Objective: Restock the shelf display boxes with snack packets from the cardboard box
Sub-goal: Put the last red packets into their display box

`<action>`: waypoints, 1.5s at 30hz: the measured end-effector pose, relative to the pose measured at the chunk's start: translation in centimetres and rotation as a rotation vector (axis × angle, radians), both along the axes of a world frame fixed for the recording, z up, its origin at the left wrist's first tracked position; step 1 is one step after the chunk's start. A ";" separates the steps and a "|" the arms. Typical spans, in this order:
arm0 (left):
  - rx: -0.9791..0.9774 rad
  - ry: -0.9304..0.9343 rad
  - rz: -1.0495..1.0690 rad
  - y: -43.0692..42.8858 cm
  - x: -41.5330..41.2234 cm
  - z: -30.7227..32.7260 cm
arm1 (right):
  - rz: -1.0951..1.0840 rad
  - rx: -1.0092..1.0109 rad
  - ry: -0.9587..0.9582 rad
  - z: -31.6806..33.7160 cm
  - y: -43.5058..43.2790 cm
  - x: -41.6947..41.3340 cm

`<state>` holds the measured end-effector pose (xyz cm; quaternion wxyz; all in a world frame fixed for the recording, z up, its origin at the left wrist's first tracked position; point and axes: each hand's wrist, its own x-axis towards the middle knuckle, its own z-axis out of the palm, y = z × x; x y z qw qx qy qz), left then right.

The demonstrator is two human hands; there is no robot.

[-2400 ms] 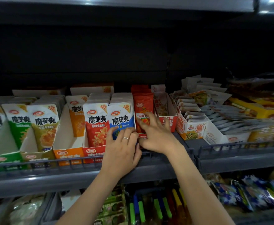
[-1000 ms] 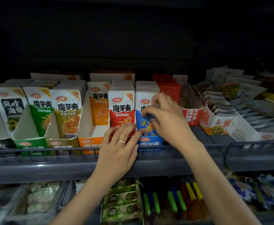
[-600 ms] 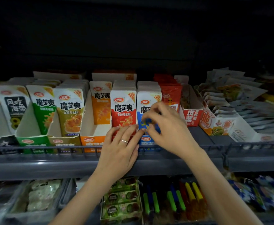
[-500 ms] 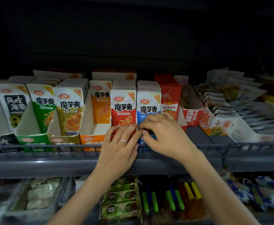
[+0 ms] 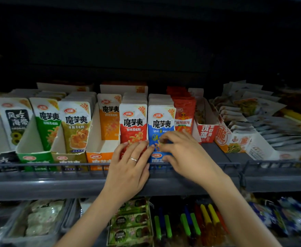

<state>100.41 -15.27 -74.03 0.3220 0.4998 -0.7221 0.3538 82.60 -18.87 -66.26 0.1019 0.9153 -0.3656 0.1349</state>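
A row of display boxes stands on the grey shelf [image 5: 39,182], each with upright snack packets. My left hand [image 5: 128,166] lies flat with straight fingers against the front of the red display box, its fingertips on the foot of the red packet [image 5: 133,122]. My right hand [image 5: 183,154] is curled at the lower front of the blue packet [image 5: 161,120], index finger and thumb pinching it just above the blue display box [image 5: 157,156]. The orange display box [image 5: 98,154] holds one packet set far back. The cardboard box is out of view.
Green [image 5: 30,157] and olive [image 5: 66,157] display boxes stand to the left, and a red-orange packet row [image 5: 184,111] and white boxes of flat packets [image 5: 244,139] to the right. A low wire rail [image 5: 217,164] runs along the shelf front. More goods fill the lower shelf [image 5: 132,223].
My right hand has slid down from the top of the blue packet to its lower front. My left hand has stayed on the red box.
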 end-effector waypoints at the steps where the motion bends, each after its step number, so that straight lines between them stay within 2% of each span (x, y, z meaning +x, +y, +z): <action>1: -0.001 0.007 0.001 0.1 0.0 0.0 | 0.006 -0.041 -0.018 -0.4 -0.2 0.1; 7: 0.003 0.026 0.006 0.4 -0.1 0.2 | -0.048 -0.145 -0.055 -1.5 -1.4 1.1; 11: 0.013 0.046 -0.020 0.6 -0.1 0.4 | -0.072 -0.039 -0.018 -0.7 -2.1 1.3; 15: 0.030 0.151 -0.031 1.0 0.2 0.6 | -0.079 0.028 -0.048 -0.4 -2.6 1.3; 22: 0.079 0.229 0.067 1.7 1.8 1.8 | -0.095 0.094 -0.088 -0.3 -2.0 1.1; 24: 0.099 0.197 0.053 2.0 2.4 2.3 | -0.073 0.081 -0.181 -0.1 -1.5 1.1; 27: 0.111 0.173 0.010 2.2 3.2 3.0 | -0.003 -0.072 -0.440 0.3 -0.5 1.8; 29: 0.121 0.185 0.013 2.2 3.8 3.3 | 0.074 -0.030 -0.491 0.5 0.2 3.0; 32: 0.160 0.194 0.043 2.2 4.6 3.0 | 0.142 0.051 -0.346 -0.2 1.2 5.0; 36: 0.180 0.157 0.024 2.3 4.9 2.5 | 0.039 -0.014 -0.189 -1.4 1.3 6.9; 42: 0.223 0.159 -0.047 2.8 5.8 2.4 | -0.106 -0.145 -0.136 -1.5 1.7 8.3; 45: 0.233 0.171 -0.075 2.8 5.9 2.4 | -0.123 -0.131 -0.118 -1.5 1.9 8.5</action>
